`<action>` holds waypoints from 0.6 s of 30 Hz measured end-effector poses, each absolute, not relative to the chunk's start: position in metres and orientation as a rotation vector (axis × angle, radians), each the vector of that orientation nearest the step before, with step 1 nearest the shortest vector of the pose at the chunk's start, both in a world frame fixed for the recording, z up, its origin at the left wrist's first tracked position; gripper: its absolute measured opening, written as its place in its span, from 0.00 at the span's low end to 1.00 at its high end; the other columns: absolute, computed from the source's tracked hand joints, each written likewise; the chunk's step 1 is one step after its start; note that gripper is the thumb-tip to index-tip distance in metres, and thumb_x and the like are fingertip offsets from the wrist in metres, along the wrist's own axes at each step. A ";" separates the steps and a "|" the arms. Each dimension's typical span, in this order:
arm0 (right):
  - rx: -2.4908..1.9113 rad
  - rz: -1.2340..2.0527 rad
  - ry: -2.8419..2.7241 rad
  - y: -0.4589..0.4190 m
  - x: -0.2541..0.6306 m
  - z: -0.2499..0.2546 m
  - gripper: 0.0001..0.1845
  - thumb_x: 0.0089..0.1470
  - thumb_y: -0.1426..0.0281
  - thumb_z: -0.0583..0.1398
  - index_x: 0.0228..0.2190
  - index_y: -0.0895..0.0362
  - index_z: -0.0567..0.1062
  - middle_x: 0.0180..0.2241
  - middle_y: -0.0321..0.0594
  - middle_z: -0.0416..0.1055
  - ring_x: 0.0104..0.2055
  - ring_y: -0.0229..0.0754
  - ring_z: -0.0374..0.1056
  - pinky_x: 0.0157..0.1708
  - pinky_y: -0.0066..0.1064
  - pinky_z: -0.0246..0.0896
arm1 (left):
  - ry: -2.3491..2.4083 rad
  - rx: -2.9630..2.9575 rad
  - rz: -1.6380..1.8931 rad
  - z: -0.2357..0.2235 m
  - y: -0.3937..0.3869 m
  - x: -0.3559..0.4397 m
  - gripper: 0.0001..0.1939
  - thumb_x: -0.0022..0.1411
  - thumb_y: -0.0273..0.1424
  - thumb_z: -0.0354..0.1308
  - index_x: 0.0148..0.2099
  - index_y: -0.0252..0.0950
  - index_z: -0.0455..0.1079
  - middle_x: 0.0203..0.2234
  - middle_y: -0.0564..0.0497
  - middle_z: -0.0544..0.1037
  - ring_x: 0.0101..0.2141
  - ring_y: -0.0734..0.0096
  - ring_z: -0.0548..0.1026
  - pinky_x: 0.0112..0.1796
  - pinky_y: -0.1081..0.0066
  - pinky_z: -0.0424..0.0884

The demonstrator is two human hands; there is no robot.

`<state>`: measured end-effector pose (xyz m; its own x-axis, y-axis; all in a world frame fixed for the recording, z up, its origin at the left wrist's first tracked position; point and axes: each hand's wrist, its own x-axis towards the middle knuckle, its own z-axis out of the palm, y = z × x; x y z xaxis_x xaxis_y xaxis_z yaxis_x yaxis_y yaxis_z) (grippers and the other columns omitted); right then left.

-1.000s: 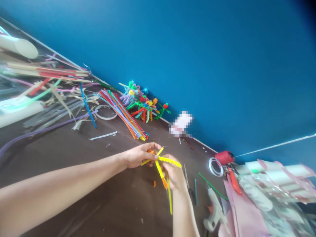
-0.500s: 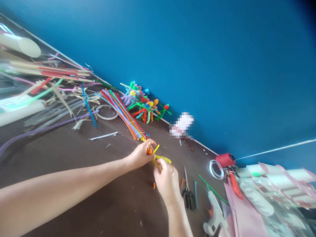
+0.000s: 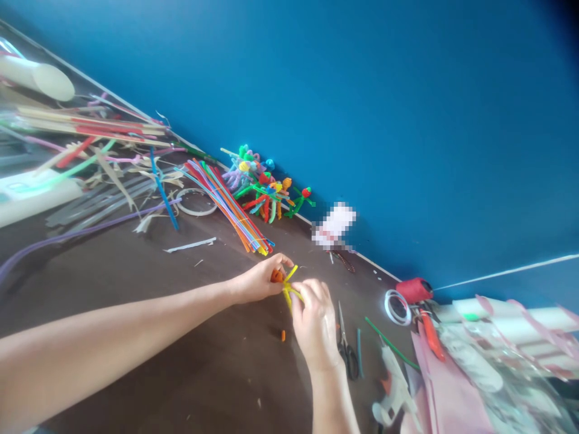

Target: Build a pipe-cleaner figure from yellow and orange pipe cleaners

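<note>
My left hand (image 3: pixel 257 281) pinches a small orange pipe-cleaner piece (image 3: pixel 277 276) at its fingertips. A yellow pipe cleaner (image 3: pixel 289 289) is twisted around that piece, with one short end sticking up. My right hand (image 3: pixel 314 325) closes over the yellow strands from the near side, and its fingers hide most of them. The two hands almost touch. On the dark tabletop (image 3: pixel 149 337) below them lies a small orange scrap (image 3: pixel 283 335).
A bundle of colored pipe cleaners (image 3: pixel 230 211) and several pipe-cleaner figures (image 3: pixel 266 193) lie along the blue wall (image 3: pixel 362 90). Scissors (image 3: pixel 347 355), a hot glue gun (image 3: pixel 393 386), a red spool (image 3: pixel 414 290) and pink sheets (image 3: pixel 446 386) sit to the right. Straws and strips (image 3: pixel 90 144) are piled left.
My right hand has moved up to my left hand. The long yellow strands, spread out a second ago, are now bent in close between my fingers. The scissors are now uncovered.
</note>
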<state>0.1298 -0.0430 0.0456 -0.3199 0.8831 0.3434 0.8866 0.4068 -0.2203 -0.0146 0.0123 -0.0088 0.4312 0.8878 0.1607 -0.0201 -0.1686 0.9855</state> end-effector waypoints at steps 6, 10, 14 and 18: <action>-1.611 0.233 -2.124 -0.039 0.134 0.040 0.10 0.53 0.73 0.51 0.25 0.58 0.71 0.28 0.42 0.67 0.33 0.42 0.62 0.36 0.34 0.56 | 0.775 1.699 0.952 -0.003 0.009 -0.017 0.23 0.44 0.19 0.51 0.46 0.35 0.58 0.23 0.58 0.65 0.23 0.79 0.62 0.26 0.77 0.60; -1.593 1.038 -1.664 -0.029 0.149 0.030 0.06 0.48 0.69 0.55 0.27 0.59 0.70 0.25 0.39 0.71 0.27 0.39 0.66 0.29 0.29 0.60 | 0.638 1.712 0.879 0.004 0.007 -0.020 0.23 0.46 0.22 0.53 0.48 0.35 0.59 0.24 0.56 0.67 0.24 0.78 0.62 0.27 0.77 0.61; -1.474 1.627 -1.241 -0.023 0.161 0.026 0.10 0.38 0.65 0.62 0.23 0.59 0.68 0.16 0.33 0.68 0.15 0.34 0.63 0.18 0.24 0.58 | 0.468 1.485 0.748 0.010 0.006 -0.023 0.23 0.47 0.26 0.57 0.48 0.36 0.59 0.27 0.55 0.68 0.23 0.80 0.62 0.24 0.78 0.59; -1.325 1.746 -1.194 -0.025 0.158 0.023 0.13 0.38 0.62 0.63 0.20 0.58 0.67 0.10 0.30 0.64 0.11 0.31 0.57 0.13 0.21 0.52 | 0.353 1.095 0.764 0.011 0.005 -0.023 0.22 0.44 0.26 0.61 0.43 0.36 0.60 0.27 0.54 0.69 0.26 0.78 0.67 0.27 0.77 0.61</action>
<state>0.1583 -0.0251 0.0228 -0.2915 0.8778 -0.3801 0.0362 -0.3870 -0.9214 -0.0234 0.0048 0.0114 0.6987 0.7076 0.1050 -0.3789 0.2415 0.8934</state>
